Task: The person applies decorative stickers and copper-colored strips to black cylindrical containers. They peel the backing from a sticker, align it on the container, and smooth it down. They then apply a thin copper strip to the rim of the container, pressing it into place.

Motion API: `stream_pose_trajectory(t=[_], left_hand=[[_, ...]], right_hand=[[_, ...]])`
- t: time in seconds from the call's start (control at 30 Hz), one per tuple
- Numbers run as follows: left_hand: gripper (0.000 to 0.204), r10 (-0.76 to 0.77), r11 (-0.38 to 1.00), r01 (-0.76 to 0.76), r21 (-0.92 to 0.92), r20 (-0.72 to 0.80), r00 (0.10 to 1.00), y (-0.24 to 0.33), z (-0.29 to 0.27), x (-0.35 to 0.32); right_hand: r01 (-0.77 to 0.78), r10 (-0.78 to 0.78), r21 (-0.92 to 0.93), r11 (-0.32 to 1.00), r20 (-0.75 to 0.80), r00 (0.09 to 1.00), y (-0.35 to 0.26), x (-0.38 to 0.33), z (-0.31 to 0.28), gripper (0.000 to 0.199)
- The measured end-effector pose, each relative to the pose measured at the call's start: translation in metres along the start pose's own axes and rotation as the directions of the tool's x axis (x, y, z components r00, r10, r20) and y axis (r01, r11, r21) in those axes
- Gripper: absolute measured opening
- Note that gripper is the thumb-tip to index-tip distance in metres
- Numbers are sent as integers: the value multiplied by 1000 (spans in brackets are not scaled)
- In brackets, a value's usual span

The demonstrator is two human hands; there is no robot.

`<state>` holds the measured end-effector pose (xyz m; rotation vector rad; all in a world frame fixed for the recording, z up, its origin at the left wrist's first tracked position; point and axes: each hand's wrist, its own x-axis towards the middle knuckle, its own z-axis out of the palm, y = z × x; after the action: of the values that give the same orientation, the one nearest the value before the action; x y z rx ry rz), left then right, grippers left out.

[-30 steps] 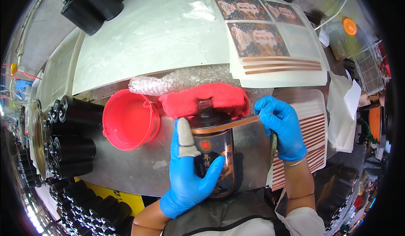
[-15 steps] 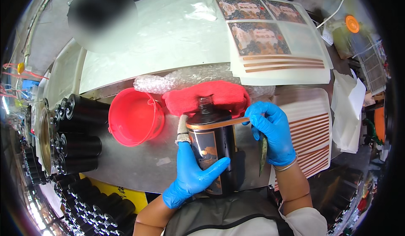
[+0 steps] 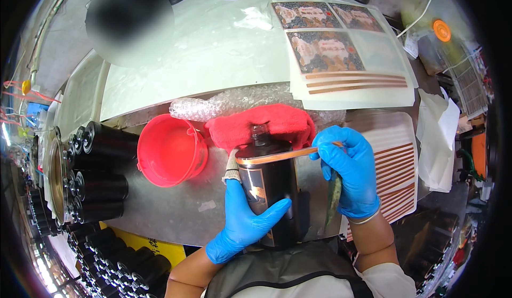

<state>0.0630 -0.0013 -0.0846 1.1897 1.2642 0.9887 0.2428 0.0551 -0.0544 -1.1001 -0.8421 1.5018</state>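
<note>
A black bottle (image 3: 280, 188) lies toward me, its neck resting against a rolled red towel (image 3: 256, 118). My left hand (image 3: 242, 220), in a blue glove with a whitish wrap on one finger, grips the bottle from the left, thumb across its side. A dark pictured label (image 3: 257, 194) shows there. Around the bottle's shoulder runs a copper-coloured strip (image 3: 288, 155), its free end stretched off to the right. My blue-gloved right hand (image 3: 349, 172) pinches that end. Below its fingers hangs a thin, greenish, blade-like tool (image 3: 334, 194), held in the same hand.
A red bucket (image 3: 143, 159) stands left of the towel, with bubble wrap (image 3: 213, 103) behind. Several black bottles (image 3: 101, 188) lie at the left. To the right are a sheet of copper strips (image 3: 394, 167) and crumpled white paper (image 3: 437, 138); picture sheets (image 3: 330, 50) lie farther back.
My right hand has moved slightly right, drawing out more of the strip's free end. The bottle has turned a little, so less of the label shows. My left hand stays in place.
</note>
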Motion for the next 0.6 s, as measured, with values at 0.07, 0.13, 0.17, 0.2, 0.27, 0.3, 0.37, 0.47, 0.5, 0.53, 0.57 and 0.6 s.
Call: stream_pose_trajectory(t=[0.07,0.13,0.17,0.2,0.27,0.3,0.37,0.47,0.5,0.53,0.57,0.6], left_hand=[[90,-52,992,54,-118,19,998,-5,-3,1],[90,-127,974,130,-184,30,991,-11,-5,-2],[91,-134,961,137,-239,30,991,-13,-6,-3],[93,-133,946,137,-295,33,991,-14,-6,-2],[95,-45,957,38,-286,-18,999,-9,-5,-1],[96,-5,961,-7,-277,-44,999,-5,-5,-1],[90,103,994,-99,50,-77,992,0,-10,-1],[79,254,898,-228,376,-20,967,8,-10,-4],[76,301,848,-275,452,16,954,13,-7,-5],[69,285,875,-264,406,9,958,21,-1,-6],[68,279,843,-261,470,32,960,28,4,-5],[67,269,807,-257,532,58,962,33,8,-4]], right_hand=[[-35,35,8,999,-17,999,9,1,-2,11],[-71,72,36,997,-40,997,19,1,-3,12],[-85,88,61,995,-54,995,24,0,-2,13],[-91,97,83,992,-70,993,27,0,-1,13],[-123,131,118,985,-68,989,35,-3,-2,14],[-142,152,139,980,-66,986,36,-4,-2,15],[-118,129,158,980,-62,990,35,-3,-1,15],[-52,60,169,984,-47,997,35,-7,0,14],[-19,27,171,985,-40,999,35,-7,1,14],[-16,25,161,987,-52,998,35,-8,1,13],[-13,23,151,988,-66,998,35,-8,1,13],[-10,22,144,990,-83,996,36,-8,1,13]])
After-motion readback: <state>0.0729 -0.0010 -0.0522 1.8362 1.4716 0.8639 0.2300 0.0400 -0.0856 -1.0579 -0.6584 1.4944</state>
